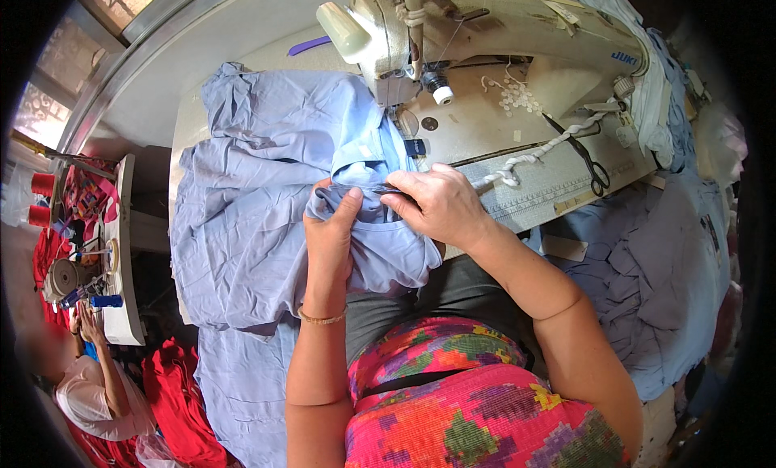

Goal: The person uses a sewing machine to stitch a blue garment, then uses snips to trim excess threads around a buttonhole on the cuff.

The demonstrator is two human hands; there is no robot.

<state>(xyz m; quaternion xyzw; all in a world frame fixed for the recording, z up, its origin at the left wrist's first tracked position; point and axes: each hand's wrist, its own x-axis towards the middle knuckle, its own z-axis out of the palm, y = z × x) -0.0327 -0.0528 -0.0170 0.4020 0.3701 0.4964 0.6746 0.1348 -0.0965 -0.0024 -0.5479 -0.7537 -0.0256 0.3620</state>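
Note:
A light blue-grey shirt point(242, 193) lies spread over the sewing table, part of it hanging off the near edge. Its paler blue collar point(360, 149) rests close to the needle area of the sewing machine point(517, 23), beside a small dark label point(415, 148). My left hand point(333, 229) pinches a folded edge of the shirt, thumb on top. Just to its right, my right hand point(440, 205) grips the same edge between thumb and fingers. Whether the right fingertips also hold something small cannot be made out.
Black scissors point(596, 177) and a twisted white cord point(529, 157) lie on the table at right. White buttons point(519, 96) are heaped under the machine arm. More blue garments point(638, 282) are piled at right. Far left, a person point(105, 387) sits by red cloth point(184, 407).

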